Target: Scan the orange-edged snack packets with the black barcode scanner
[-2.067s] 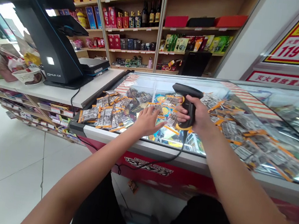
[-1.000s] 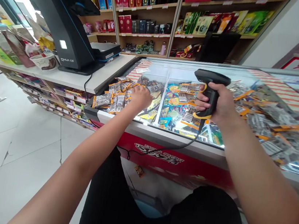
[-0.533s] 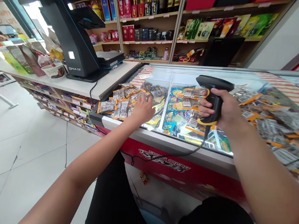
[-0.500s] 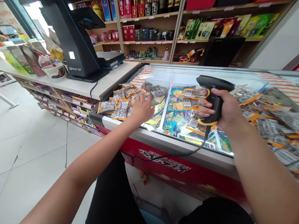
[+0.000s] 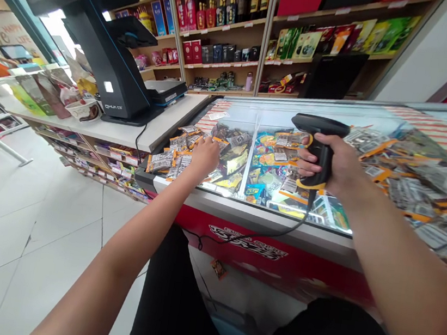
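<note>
Head view: the left hand (image 5: 205, 157) is reaching into the near-left pile of packets (image 5: 162, 160), fingers bent and partly spread over it. Whether they're pinching one — can't tell, the knuckles are hiding the tips. The right hand (image 5: 337, 163) is wrapping firmly around the scanner (image 5: 323, 159), holding it upright by its handle, above the freezer (image 5: 316, 273) and to the right of that pile.

The step in hand is looking like handling packets with the scanner at the ready; the next move is probably calling for a clean pinch on a single packet, its printed bars turned to face the scanner.

Now the materials! The packets are lying heaped on the glass top, flat, crinkly and glossy, with orange edges and dark-and-white printing. Slick film — they may be sliding over each other. The scanner is showing matte black plastic with yellow trim, its thin rubbery cord (image 5: 292, 228) drooping across the freezer's smooth red front. Beneath the glass, colourful bags (image 5: 237, 162) are crowding together.
</note>
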Demonstrator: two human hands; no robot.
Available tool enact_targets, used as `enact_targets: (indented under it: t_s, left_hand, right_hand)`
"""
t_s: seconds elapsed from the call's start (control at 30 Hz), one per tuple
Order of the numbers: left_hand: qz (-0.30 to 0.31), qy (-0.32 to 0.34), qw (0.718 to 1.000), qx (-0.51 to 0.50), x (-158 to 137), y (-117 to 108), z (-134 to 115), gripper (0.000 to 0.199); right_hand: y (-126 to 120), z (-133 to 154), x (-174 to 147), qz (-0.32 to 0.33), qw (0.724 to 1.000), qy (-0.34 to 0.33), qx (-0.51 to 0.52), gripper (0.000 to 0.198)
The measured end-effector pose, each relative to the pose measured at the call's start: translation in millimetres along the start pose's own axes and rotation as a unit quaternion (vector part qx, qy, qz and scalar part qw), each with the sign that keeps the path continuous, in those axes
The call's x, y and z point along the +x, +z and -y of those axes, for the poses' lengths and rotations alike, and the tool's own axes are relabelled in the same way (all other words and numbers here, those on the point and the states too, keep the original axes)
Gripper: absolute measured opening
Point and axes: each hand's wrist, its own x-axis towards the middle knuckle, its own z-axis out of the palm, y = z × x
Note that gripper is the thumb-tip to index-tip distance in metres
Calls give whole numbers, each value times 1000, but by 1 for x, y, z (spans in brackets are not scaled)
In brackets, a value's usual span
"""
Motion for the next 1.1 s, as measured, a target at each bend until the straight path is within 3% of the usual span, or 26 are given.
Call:
enact_targets:
  t_s: [0.17,0.33,0.43,0.6,0.7,0.83,1.1]
  left_hand:
    - [19,84,992,-95,-9,-1,-5,22]
    - [16,-16,995,-95,-8,6,-22,37]
    - [35,-20,985,-167,6,7,-35,33]
    - [-36,11,962,-271,31,8,-64,33]
    - [-78,-10,934,-347,34,16,-77,35]
    - [-67,-36,917,-392,30,28,-78,33]
    - [-77,5,922,-378,24,30,-69,24]
  right_hand:
    - [0,-1,-1,10,1000,-2,2,21]
    - [-4,-3,3,28,1000,0,-8,29]
    - [-8,-5,6,54,998,32,-20,33]
    - [-10,-9,7,93,993,61,-43,40]
    - [-8,-10,3,116,991,50,-45,43]
    - [-5,-11,0,143,987,48,-60,47]
    - [-4,-13,-3,167,979,68,-99,52]
